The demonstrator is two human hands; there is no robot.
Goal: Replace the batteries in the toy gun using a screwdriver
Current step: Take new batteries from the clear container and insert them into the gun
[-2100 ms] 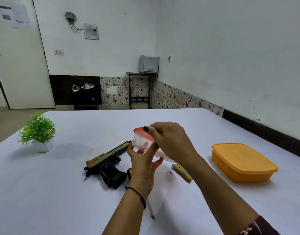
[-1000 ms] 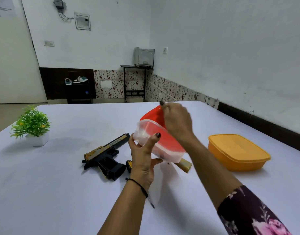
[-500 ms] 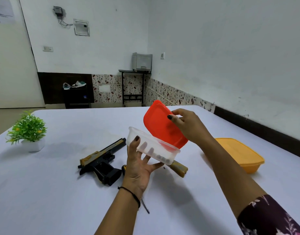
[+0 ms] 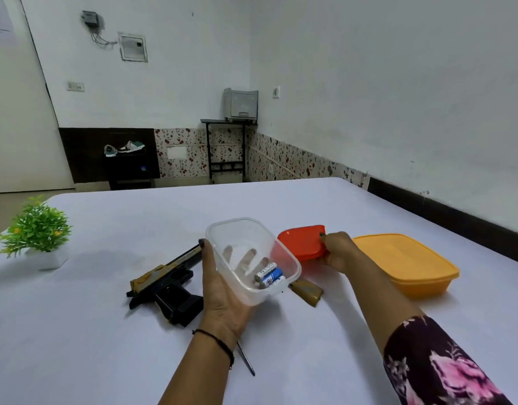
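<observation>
My left hand (image 4: 222,293) grips a clear plastic box (image 4: 252,258) from beneath and holds it tilted above the table. Inside it lie batteries (image 4: 270,277) with blue and white labels. My right hand (image 4: 338,252) holds the box's red lid (image 4: 301,242) low over the table, to the right of the box. The black and gold toy gun (image 4: 167,280) lies on its side left of my left hand. A gold battery cover (image 4: 306,290) sits on the table below the box. The screwdriver's metal shaft (image 4: 246,358) shows by my left wrist; its handle is hidden.
A closed yellow container (image 4: 407,261) stands on the white table (image 4: 76,331) at the right, close to the red lid. A small green plant in a white pot (image 4: 38,235) sits at the left edge.
My right hand has pulled the red lid off the clear box and carried it down to the right. My left hand has tilted the box, showing the batteries.
</observation>
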